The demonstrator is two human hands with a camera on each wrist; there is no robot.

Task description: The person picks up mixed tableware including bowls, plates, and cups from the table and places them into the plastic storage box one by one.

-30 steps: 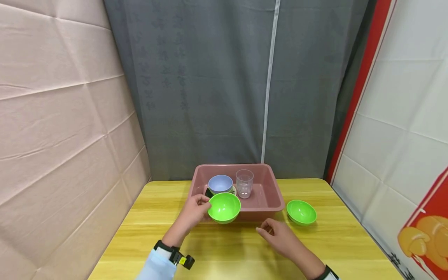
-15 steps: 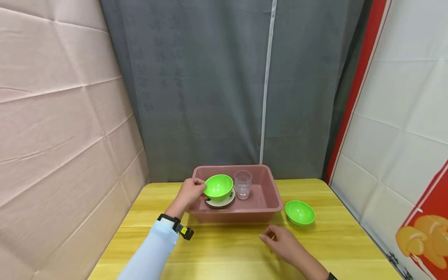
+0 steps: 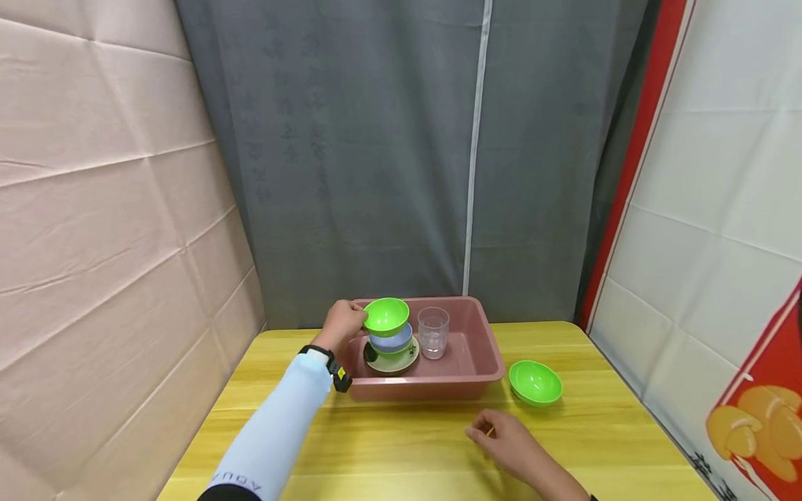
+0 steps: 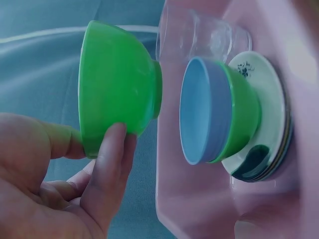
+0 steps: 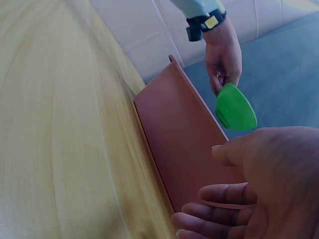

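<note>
My left hand (image 3: 342,324) pinches a bright green bowl (image 3: 386,316) by its rim, thumb inside and fingers beneath. The left wrist view shows that bowl raised apart from a light blue bowl (image 4: 204,112), which is nested in another green bowl (image 4: 247,112). That pair sits on a small stack of patterned saucers (image 4: 274,99) inside a pink plastic basin (image 3: 426,391). Beside the stack stands a clear glass (image 3: 434,334). My right hand (image 3: 504,440), fingers loosely bent and holding nothing, hovers over the table in front of the basin.
Another green bowl (image 3: 535,383) stands upright on the wooden table (image 3: 401,452), right of the basin. A grey curtain (image 3: 376,153) hangs behind, with pale cloth walls (image 3: 113,243) on either side.
My left hand has carried the green bowl forward from in front of the basin to above the stacked bowls. The right hand has barely moved.
</note>
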